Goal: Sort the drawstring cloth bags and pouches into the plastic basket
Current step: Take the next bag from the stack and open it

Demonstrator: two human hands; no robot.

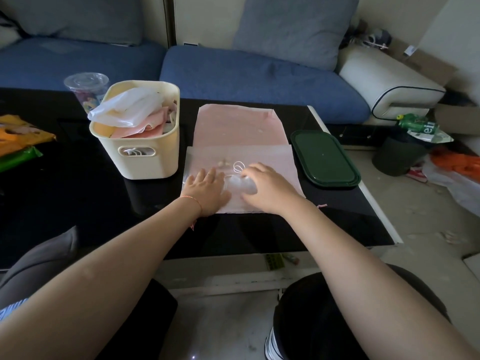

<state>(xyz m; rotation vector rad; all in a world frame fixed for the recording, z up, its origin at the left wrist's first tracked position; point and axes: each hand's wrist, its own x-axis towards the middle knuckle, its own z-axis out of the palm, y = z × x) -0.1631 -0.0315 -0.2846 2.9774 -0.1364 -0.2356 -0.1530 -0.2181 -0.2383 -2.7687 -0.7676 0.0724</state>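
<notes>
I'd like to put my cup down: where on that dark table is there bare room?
Bare dark table lies in front of the cream basket, left of the left hand. Crowded: pink bags under both hands, green lid beside the right hand.

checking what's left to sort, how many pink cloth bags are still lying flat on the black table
2: one flat pink cloth bag at the far side, one paler pink cloth bag nearer, overlapping its near edge, under both hands. More may lie hidden beneath.

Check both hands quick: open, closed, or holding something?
Left hand: open, flat on the pale pink cloth bag.
Right hand: fingers curled over a small translucent pouch lying on that bag; a firm grip cannot be told.
</notes>
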